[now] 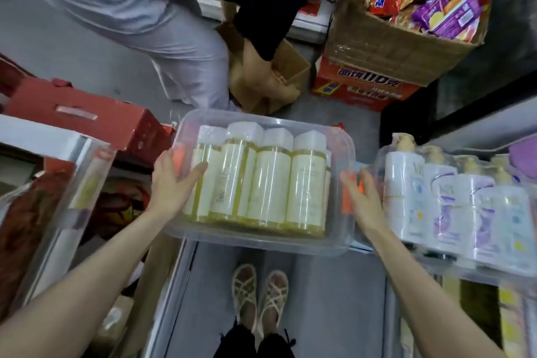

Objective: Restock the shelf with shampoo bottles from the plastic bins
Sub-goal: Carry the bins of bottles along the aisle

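head view: clear plastic bin (261, 244) sits dead centre, lifted off the floor (334, 314), carried between both hands. four shampoo bottles (273, 183) are clearly visible in it, yellow with pale labels and white caps. they lie on their sides, side by side and touching, caps toward 12 o'clock. a further bottle may sit at the 3 o'clock wall, can't tell.

left hand (171, 183) is at the bin's 9 o'clock wall. fingers are straight and spread, pressed flat against the plastic, thumb up near the rim, not curled round anything. right hand (361, 197) is at the bin's 3 o'clock wall, same posture: fingers extended, palm against the side. an orange label shows through the plastic just beside it.

second clear bin (380, 154) is at 3 o'clock, just beside the right hand, packed with white and purple pump bottles (447, 206), pumps toward 12.

sandalled feet (258, 296) are at 6 o'clock, on the grey floor below the carried bin.

another person (174, 32) is at 11 to 12 o'clock, in grey trousers and a dark top, bent over with an arm reaching into an open cardboard box (290, 64).

brown carton (392, 52) is at 1 o'clock, heaped with snack packets (441, 6). it's stacked on an orange-red carton (357, 90).

red box (87, 119) is at 10 o'clock, near the carried bin's far left corner. more clear plastic is at 8 o'clock, contents too blurred to tell.
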`<action>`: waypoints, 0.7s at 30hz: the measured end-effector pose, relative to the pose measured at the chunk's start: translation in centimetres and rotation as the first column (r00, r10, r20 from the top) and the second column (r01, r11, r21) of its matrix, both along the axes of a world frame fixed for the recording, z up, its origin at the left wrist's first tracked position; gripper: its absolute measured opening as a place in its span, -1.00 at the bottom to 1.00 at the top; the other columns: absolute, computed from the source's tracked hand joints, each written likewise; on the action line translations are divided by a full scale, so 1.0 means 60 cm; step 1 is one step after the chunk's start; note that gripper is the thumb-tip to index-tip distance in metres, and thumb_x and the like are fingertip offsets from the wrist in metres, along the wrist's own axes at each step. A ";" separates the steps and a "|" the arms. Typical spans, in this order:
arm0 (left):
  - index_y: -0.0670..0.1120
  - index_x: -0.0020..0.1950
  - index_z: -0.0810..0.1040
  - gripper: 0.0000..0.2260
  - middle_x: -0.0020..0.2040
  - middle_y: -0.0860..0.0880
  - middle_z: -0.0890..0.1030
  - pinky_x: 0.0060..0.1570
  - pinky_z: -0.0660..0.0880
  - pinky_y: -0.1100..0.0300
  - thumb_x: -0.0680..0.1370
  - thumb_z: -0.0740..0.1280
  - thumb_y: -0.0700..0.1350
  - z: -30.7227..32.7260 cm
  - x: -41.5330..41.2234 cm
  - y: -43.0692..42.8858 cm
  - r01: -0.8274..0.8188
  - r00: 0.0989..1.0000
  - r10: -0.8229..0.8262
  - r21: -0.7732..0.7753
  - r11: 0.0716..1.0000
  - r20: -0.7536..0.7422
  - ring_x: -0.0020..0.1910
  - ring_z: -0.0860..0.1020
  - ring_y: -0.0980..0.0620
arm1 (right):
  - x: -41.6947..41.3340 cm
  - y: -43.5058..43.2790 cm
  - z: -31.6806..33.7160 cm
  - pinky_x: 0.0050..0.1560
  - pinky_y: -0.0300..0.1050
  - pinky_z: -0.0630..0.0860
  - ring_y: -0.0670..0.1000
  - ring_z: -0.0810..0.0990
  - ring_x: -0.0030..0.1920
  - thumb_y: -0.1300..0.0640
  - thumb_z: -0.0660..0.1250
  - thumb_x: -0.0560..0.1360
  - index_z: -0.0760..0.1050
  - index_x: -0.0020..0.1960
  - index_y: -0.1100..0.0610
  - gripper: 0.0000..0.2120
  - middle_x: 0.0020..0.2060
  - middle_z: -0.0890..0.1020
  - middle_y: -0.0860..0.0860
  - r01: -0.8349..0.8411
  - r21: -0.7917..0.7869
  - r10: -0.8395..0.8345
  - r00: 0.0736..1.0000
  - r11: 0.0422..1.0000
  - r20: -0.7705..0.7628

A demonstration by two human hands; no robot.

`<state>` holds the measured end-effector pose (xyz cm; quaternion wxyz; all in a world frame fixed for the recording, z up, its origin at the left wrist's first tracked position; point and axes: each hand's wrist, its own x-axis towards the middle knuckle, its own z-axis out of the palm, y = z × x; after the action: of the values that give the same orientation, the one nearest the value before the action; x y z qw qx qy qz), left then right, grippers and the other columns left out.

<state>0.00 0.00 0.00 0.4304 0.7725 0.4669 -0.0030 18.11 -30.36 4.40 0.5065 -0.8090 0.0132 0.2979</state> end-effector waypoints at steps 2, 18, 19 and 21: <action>-0.21 0.36 0.34 -0.02 0.30 -0.25 0.45 0.22 0.43 -0.23 0.24 0.28 0.53 -0.004 0.004 0.006 -0.043 0.999 0.043 -0.021 0.999 -0.003 0.27 0.44 -0.25 | 0.008 0.001 -0.011 0.37 0.08 0.33 -0.03 0.40 0.26 -0.54 0.32 0.17 0.29 0.30 0.01 -0.09 0.24 0.42 -0.06 0.034 -0.040 -0.036 0.998 0.999 -0.056; -0.21 0.52 0.12 -0.21 0.45 -0.24 0.19 0.39 0.24 -0.15 0.51 0.23 0.30 -0.008 0.016 0.014 -0.172 0.964 0.168 -0.003 0.985 -0.208 0.41 0.25 -0.27 | 0.015 -0.003 -0.047 0.40 0.21 0.28 0.18 0.37 0.38 -0.43 0.13 0.44 0.22 0.47 0.03 -0.24 0.39 0.38 0.07 0.073 -0.304 -0.095 0.994 0.950 -0.055; -0.22 0.50 0.16 -0.24 0.43 -0.23 0.19 0.37 0.26 -0.13 0.52 0.24 0.28 -0.006 0.015 0.015 -0.168 0.966 0.163 -0.004 0.986 -0.199 0.38 0.28 -0.27 | 0.014 -0.002 -0.043 0.38 0.23 0.29 0.21 0.37 0.36 -0.47 0.13 0.40 0.25 0.44 0.06 -0.19 0.36 0.39 0.11 0.076 -0.348 -0.095 0.995 0.934 -0.037; -0.21 0.43 0.25 -0.33 0.37 -0.19 0.21 0.33 0.32 -0.09 0.53 0.26 0.25 0.000 0.017 0.015 -0.163 0.973 0.159 -0.007 0.987 -0.166 0.28 0.38 -0.24 | 0.015 0.000 -0.040 0.39 0.25 0.26 0.27 0.32 0.38 -0.46 0.13 0.41 0.26 0.44 0.13 -0.16 0.37 0.37 0.17 0.092 -0.405 -0.109 0.994 0.910 -0.020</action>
<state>1.02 0.88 -0.01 0.3970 0.7248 0.5619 -0.0366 19.01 -30.36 1.97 0.3433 -0.8878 0.1266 0.2791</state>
